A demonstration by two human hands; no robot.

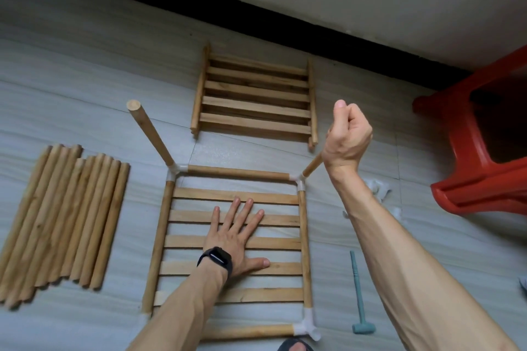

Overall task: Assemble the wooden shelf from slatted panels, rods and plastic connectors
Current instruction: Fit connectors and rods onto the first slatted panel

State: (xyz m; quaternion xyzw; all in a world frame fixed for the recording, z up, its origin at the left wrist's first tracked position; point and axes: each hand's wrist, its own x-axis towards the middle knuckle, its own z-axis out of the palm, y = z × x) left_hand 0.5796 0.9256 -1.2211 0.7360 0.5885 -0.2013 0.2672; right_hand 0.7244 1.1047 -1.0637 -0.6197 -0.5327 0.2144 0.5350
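Step in hand: seating an upright rod (312,165) into the corner connector (299,179) of the bottom frame, which lies flat on the floor (85,94).
Right hand: the right hand (346,134) is closed around the top of that rod, thumb up. The rod leans out from the connector just below the wrist.
Left hand: the left hand (236,236) lies flat with fingers spread, pressing on the slatted panel (273,219) inside the frame. A watch (216,261) is on its wrist.
Progress: early, by my judgement. One other upright rod (148,131) stands in its connector (175,169), far to the left of the right hand.
Next move: probably push or twist the held rod fully home while the left hand keeps the frame down, then fit uprights at the two corners nearest the person.
Near corners: the near-right connector (308,328) has an empty socket. The left forearm hides the near-left corner.
Spare rods: a row of loose rods (62,222) lies well to the left of the left hand.
Spare panels: a stack of panels (253,97) lies beyond the frame, left of the right hand.
Tools: a teal mallet (360,296) lies beside the right forearm. Loose white connectors (377,186) lie just right of it.
In the way: a red stool (479,151) on its side crowds the right, though apart from the frame.
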